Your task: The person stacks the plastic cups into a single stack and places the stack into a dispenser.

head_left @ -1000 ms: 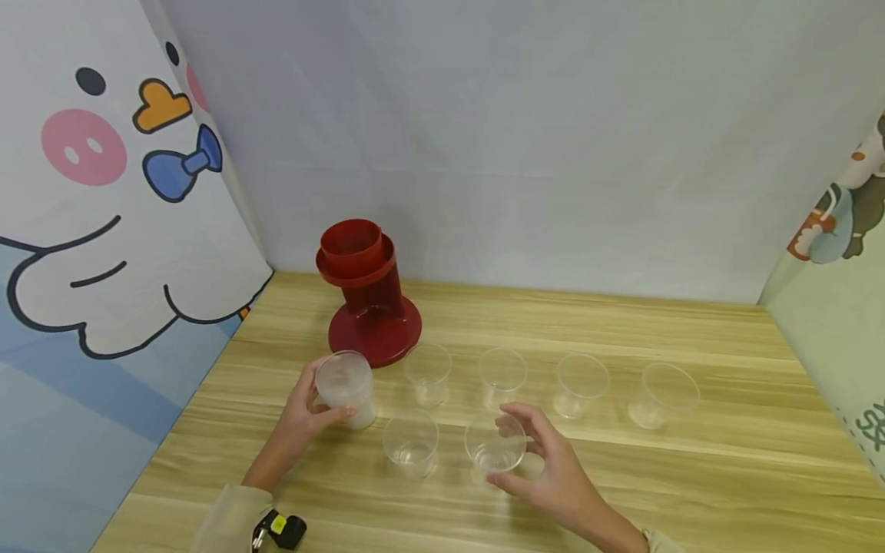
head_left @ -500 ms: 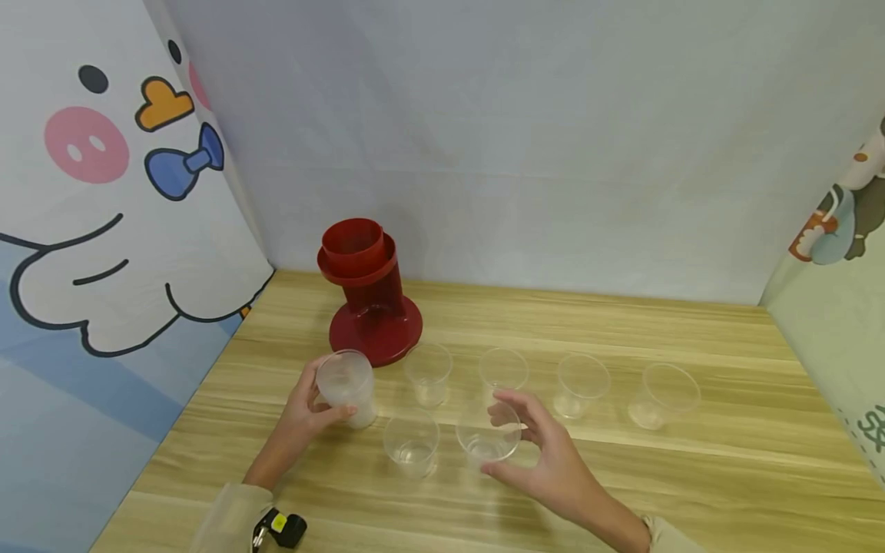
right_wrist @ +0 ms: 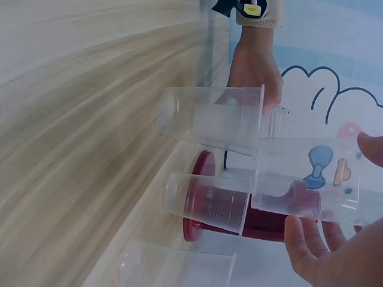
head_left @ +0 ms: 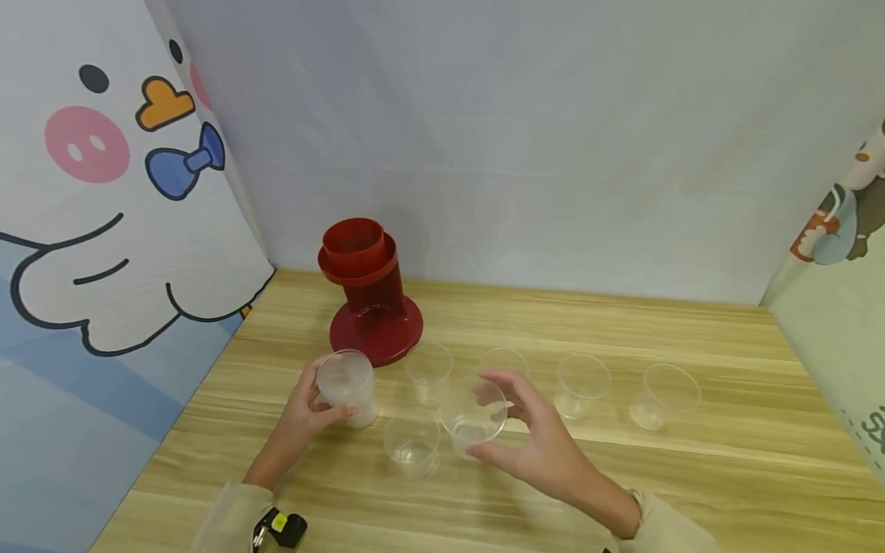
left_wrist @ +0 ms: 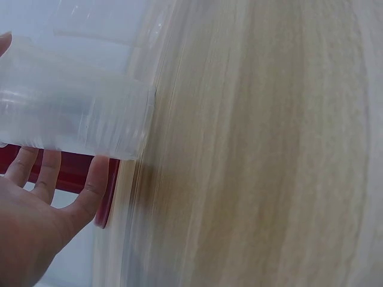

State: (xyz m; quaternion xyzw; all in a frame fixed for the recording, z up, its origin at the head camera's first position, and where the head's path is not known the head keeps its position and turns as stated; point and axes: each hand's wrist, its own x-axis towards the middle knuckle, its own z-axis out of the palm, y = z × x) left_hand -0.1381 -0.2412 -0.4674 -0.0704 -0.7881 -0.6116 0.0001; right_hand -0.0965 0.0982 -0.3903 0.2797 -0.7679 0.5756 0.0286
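Observation:
A stack of nested clear plastic cups (head_left: 354,395) stands on the table at the left, gripped by my left hand (head_left: 304,415), thumb in front. In the left wrist view the fingers curl along the side of the stack (left_wrist: 72,110). My right hand (head_left: 535,442) holds a single clear plastic cup (head_left: 469,422) between thumb and fingers. It hangs above the table, mouth up, as the right wrist view shows the held cup (right_wrist: 311,173) higher than the standing ones. Another clear cup (head_left: 411,445) stands between the two hands.
Behind the hands, several clear cups stand in a row, from the left cup (head_left: 429,376) to the right cup (head_left: 660,399). A red round-based stand (head_left: 373,307) is at the back left of the wooden table (head_left: 691,491). Cloth walls (head_left: 484,153) enclose the table.
My right hand has lifted the front-row cup off the table and carried it left and slightly away from me. My left hand and the stack have stayed in place.

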